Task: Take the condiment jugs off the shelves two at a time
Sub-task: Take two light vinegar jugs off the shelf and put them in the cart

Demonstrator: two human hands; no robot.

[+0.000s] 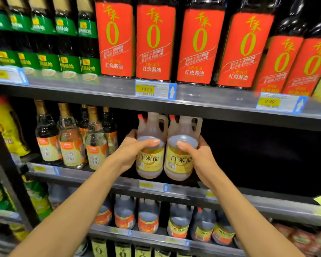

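I have two clear vinegar jugs side by side at the centre of my view, touching each other, each with a red cap, a moulded handle and a yellow label. The left jug (pixel 150 145) sits in my left hand (pixel 132 151), thumb across its front and fingers wrapped behind at its 9 o'clock side. The right jug (pixel 183 148) is gripped the same way by my right hand (pixel 198 156), thumb over the front, fingers curled round at 3 o'clock. Both jugs hang in front of the middle shelf (pixel 104 179), their bottoms just above its front rail; I cannot tell whether they touch the shelf board.

At 9 o'clock from the jugs, slim glass bottles (pixel 70 140) with gold necks stand on the same shelf. At 3 o'clock the shelf bay is dark. At 12 o'clock, on the upper shelf (pixel 202 106), stands a row of dark bottles with red labels (pixel 155 45), with green-labelled bottles (pixel 67 43) to their left. At 6 o'clock, on the lower shelf, smaller jugs (pixel 148 216) with orange and yellow labels are lined up.
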